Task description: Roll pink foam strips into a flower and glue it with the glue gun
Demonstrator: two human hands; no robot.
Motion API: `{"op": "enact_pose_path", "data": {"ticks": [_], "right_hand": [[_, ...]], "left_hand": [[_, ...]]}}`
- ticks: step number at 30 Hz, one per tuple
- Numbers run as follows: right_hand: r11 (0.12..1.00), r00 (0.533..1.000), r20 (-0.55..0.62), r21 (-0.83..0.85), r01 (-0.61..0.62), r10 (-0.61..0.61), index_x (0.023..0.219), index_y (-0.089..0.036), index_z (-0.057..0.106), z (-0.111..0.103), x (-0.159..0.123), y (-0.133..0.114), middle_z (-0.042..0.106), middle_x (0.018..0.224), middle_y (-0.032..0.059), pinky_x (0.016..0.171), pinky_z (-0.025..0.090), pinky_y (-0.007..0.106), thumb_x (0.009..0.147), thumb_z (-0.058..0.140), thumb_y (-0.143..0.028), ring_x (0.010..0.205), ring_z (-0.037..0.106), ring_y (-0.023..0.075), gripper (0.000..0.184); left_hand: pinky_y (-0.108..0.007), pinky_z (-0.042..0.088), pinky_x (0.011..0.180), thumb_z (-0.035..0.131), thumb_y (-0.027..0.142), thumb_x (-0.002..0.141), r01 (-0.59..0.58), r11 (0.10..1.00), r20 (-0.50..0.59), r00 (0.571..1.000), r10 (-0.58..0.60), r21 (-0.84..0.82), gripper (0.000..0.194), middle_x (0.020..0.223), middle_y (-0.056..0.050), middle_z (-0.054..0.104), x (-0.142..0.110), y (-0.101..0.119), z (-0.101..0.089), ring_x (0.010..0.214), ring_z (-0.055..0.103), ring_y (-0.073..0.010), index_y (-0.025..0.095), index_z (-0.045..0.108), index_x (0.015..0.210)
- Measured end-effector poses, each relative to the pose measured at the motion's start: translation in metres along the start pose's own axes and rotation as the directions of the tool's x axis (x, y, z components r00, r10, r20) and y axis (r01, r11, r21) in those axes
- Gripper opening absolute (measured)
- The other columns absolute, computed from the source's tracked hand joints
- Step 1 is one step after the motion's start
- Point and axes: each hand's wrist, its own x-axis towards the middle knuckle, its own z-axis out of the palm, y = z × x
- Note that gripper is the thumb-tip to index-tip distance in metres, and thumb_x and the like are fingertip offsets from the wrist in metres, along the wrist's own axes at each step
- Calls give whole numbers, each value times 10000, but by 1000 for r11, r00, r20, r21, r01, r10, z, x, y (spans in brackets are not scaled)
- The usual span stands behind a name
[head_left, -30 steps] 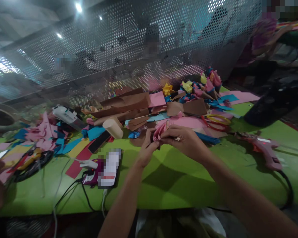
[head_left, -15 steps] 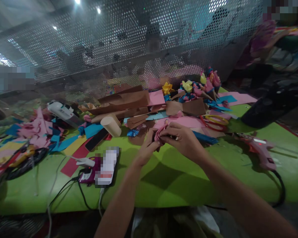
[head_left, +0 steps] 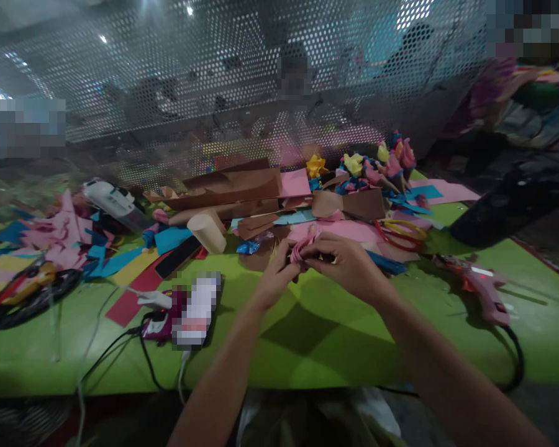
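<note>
**Pink paper piece held between both hands over the green table**

Taking the pink paper piece (head_left: pixel 299 249) as the middle of a clock, with twelve on the far side, it sits just above the near middle of the green table (head_left: pixel 317 354). The left hand (head_left: pixel 278 272) holds it from the eight o'clock side, fingers bent narrowly around it. The right hand (head_left: pixel 343 259) comes in from three o'clock, thumb and fingertips pinched close on the piece; some fingertips are hidden.

Well out at three lies a pink glue gun (head_left: pixel 490 293), with the scissors (head_left: pixel 403 234) nearer in the same direction. A dark bottle (head_left: pixel 498 202) leans between two and three. Paper flowers (head_left: pixel 395 162) crowd between one and two, and folded brown paper (head_left: pixel 242 183) stretches toward eleven. A beige cylinder (head_left: pixel 209 233) lies near nine, a phone (head_left: pixel 198 310) at eight.
</note>
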Motion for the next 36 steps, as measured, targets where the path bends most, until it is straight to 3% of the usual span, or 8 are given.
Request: {"op": "enact_pose_path", "data": {"ticks": [11,22,36], "right_hand": [[1000,999,-48,-21,13,-14,824,-211,721,4,-1,4,681,883,45,755,521,289,816,641,-63,842,642,174,169],[995,986,-169,-96,1,-17,839,-230,742,15,-5,6,613,816,35,695,506,290,817,635,-84,777,596,182,182],[997,979,-199,-64,33,-45,821,-239,735,18,-5,6,646,815,32,708,512,300,862,635,-120,804,619,188,160]], "left_hand": [[-213,357,547,568,320,713,19,998,22,1000,-18,-56,291,738,49,487,-1,6,0,613,432,-90,217,483,972],[-217,376,573,568,304,737,12,1000,-47,999,-11,18,252,789,38,466,-2,7,1,644,417,-90,215,498,963],[-209,360,553,565,342,716,11,998,-6,1000,-11,-61,309,764,43,459,-2,6,-1,627,421,-90,219,499,991]]}}
